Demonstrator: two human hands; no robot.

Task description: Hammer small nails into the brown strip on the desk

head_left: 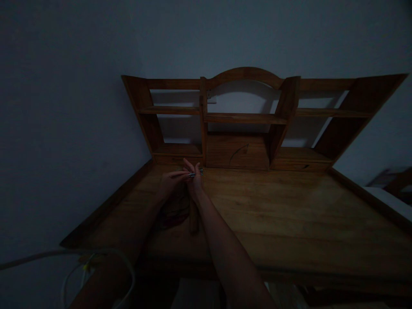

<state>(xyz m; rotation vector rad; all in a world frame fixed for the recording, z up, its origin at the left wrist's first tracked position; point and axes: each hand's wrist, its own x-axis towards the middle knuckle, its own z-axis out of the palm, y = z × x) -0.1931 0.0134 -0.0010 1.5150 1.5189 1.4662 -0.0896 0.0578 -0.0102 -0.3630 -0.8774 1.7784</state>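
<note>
— Any writing to read?
— None legible; it is too dim.
— The hands?
— The left hand (170, 182) and right hand (195, 181) pinch a small metal object (195, 174) together, above the desk (273, 206) near the shelf unit (244, 124).

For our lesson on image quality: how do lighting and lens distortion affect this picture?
Head view: very dim, so the small metal thing between the left hand and right hand is hard to identify; the wide lens splays the shelf sides outward.
</note>
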